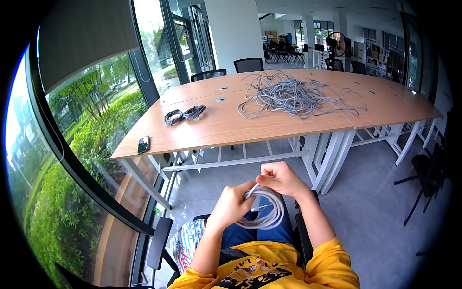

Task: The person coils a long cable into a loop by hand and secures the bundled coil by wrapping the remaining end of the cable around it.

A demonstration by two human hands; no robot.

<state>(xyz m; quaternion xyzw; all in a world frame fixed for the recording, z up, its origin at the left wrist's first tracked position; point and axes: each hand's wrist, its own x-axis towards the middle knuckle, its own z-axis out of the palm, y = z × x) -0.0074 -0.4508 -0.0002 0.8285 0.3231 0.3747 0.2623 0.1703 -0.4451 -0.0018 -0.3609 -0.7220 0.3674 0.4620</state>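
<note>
L hand (pixel 232 206) clamped on round, pale-grey cable coil (pixel 275 215) above blue-jeaned lap (pixel 288 231); R hand (pixel 280 178) pinching its upper strand. Step (prob.): strand adjustment; next move calls for firm L grip, loops aligned.

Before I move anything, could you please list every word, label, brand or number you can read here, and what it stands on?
"LAR", part of a longer print on the yellow shirt; the larger letters below are too distorted to read surely.
Coloured lettering on the patterned bag: too blurred to read.
None readable on the phone or coiled cable.
</note>
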